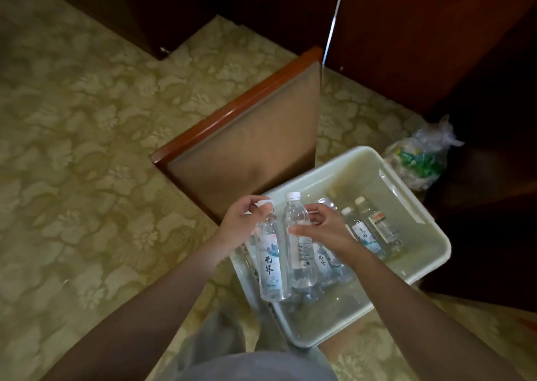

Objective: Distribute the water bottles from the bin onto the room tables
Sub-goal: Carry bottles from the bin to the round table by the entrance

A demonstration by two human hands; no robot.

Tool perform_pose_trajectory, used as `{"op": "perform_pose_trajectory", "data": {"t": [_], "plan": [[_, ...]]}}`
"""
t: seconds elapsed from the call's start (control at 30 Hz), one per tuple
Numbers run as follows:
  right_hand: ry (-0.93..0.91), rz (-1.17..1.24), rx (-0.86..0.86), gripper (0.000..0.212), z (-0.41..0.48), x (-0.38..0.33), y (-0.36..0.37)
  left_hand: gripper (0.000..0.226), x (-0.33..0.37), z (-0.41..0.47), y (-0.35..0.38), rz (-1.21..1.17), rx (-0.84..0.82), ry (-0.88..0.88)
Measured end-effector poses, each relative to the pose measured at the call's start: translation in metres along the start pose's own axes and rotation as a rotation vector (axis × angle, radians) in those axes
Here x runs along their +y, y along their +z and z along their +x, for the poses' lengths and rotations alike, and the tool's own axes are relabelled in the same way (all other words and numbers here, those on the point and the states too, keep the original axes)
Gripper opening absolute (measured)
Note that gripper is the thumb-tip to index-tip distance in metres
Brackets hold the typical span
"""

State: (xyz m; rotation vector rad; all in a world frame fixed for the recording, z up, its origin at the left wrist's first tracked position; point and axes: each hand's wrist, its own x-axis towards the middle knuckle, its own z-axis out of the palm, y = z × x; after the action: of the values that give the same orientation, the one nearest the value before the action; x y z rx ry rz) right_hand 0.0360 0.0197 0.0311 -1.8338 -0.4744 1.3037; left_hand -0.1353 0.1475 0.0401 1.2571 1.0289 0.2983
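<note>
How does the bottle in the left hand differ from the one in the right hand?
The left hand grips the left bottle at its cap, mostly covering it. The right hand holds the right bottle around its upper body, white cap showing. The left bottle's label shows large dark characters, while the right bottle's shows small print. Both are clear, roughly upright, above the bin.

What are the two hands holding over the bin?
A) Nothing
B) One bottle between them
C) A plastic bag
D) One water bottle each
D: the left hand grips one water bottle near its cap, and the right hand holds a second bottle beside it, over the bin.
</note>
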Motion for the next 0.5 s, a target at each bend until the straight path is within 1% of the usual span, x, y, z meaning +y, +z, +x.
{"op": "perform_pose_trajectory", "data": {"t": [0.1,0.13,0.2,0.3,0.43,0.5], "plan": [[-0.012,-0.005,-0.020,0.072,-0.015,-0.009,0.029,0.023,0.001,-0.025,-0.027,-0.025,0.007,0.006],[-0.014,-0.008,-0.029,0.074,-0.020,-0.011,0.040,0.022,0.002,-0.035,-0.036,-0.036,0.009,0.009],[-0.033,-0.028,-0.051,0.067,-0.032,-0.015,0.062,0.020,-0.002,-0.053,-0.057,-0.058,0.022,0.021],[-0.050,-0.046,-0.083,0.045,-0.051,-0.018,0.101,0.018,-0.010,-0.083,-0.094,-0.086,0.046,0.037],[-0.094,-0.041,-0.152,0.039,-0.075,-0.025,0.166,0.014,-0.026,-0.128,-0.154,-0.118,0.125,0.067],[-0.106,-0.047,-0.202,0.042,-0.085,-0.029,0.202,0.015,-0.033,-0.153,-0.186,-0.143,0.184,0.065]]}}
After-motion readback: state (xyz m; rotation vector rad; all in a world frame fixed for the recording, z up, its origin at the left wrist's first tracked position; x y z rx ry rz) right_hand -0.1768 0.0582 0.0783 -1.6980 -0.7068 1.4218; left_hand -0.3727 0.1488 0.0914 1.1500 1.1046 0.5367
